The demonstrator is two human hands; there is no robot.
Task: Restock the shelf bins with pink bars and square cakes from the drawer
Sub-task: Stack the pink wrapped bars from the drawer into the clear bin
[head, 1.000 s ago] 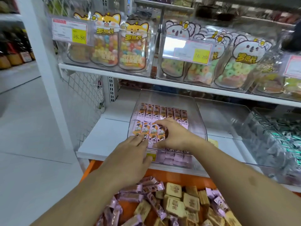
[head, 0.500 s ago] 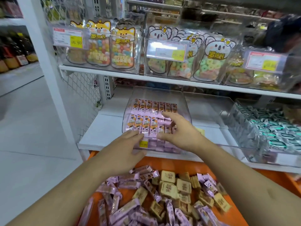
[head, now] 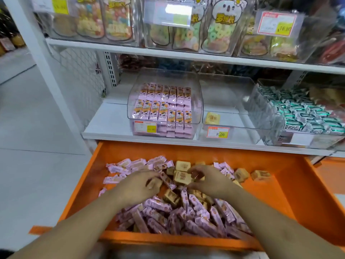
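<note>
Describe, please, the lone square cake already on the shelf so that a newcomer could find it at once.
Find the white lower shelf above the orange drawer. Between the clear bin of pink bars and the bin of green-and-white packets stands a nearly bare clear bin. The pale yellow square cake lies alone at its front left corner, above the price label.

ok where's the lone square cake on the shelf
In the head view, the square cake lies in the front left corner of the middle clear bin, right of the pink bar bin.
</note>
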